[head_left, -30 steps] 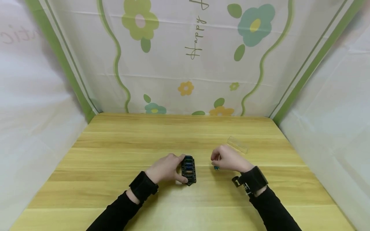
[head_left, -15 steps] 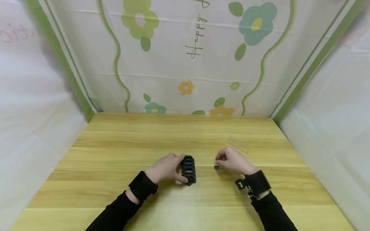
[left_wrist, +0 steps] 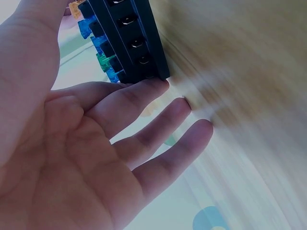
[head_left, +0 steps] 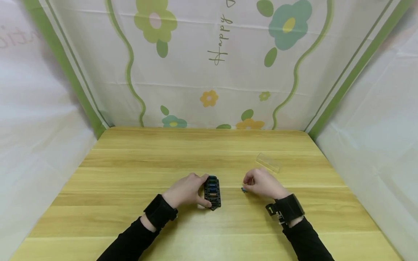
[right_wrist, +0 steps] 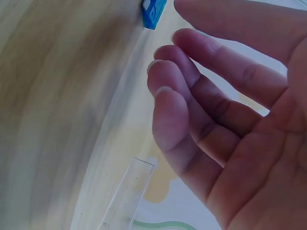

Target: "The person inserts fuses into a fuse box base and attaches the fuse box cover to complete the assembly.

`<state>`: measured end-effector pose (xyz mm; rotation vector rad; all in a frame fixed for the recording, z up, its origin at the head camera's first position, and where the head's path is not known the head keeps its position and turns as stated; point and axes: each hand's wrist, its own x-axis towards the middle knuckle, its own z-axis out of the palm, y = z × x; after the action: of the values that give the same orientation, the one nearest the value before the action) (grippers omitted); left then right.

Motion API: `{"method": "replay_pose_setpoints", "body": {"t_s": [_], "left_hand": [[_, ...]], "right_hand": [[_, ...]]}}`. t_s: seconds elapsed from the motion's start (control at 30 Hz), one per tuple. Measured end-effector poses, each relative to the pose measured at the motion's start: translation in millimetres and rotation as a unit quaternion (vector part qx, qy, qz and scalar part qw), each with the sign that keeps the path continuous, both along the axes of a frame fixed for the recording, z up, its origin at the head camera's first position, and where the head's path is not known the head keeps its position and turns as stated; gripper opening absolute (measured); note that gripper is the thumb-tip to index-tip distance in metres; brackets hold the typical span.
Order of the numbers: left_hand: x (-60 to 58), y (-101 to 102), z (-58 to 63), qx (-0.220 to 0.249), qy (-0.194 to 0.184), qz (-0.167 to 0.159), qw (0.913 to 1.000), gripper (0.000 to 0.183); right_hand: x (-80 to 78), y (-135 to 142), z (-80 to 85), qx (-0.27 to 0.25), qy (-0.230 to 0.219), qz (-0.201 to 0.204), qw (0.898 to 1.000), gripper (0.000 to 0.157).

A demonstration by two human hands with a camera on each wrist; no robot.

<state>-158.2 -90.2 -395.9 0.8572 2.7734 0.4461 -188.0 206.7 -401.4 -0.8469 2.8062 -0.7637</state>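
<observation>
My left hand (head_left: 187, 190) holds a black fuse box (head_left: 212, 194) between its thumb at the near end and its fingertips at the far end. Blue, green and orange blade fuses sit in a row along its top. In the left wrist view the box's side (left_wrist: 127, 28) shows metal terminals in a line, while the other fingers spread away from it. A loose blue blade fuse (right_wrist: 153, 13) lies on the table just beyond my right hand (head_left: 262, 183). Loosely bent, that hand's fingers and thumb stay apart from the fuse in the right wrist view.
A clear plastic cover (head_left: 268, 162) lies on the wooden table (head_left: 163, 156) behind my right hand. White fabric walls (head_left: 183, 72) with printed flowers stand at the back and both sides.
My right hand has shifted slightly right and nearer. The blue fuse has come out from under its fingers and now looks turned. The left hand and fuse box have stayed put.
</observation>
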Motion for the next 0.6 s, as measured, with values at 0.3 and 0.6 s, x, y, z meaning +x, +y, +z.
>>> {"method": "replay_pose_setpoints", "body": {"t_s": [0.3, 0.6], "left_hand": [[0.9, 0.7, 1.4, -0.004, -0.003, -0.002, 1.0, 0.1], [1.0, 0.2, 1.3, -0.004, -0.005, 0.001, 1.0, 0.1]], "right_hand": [[2.6, 1.8, -1.0, 0.012, 0.002, 0.001, 1.0, 0.011], [4.3, 0.1, 0.4, -0.001, -0.026, 0.008, 1.0, 0.009]]}}
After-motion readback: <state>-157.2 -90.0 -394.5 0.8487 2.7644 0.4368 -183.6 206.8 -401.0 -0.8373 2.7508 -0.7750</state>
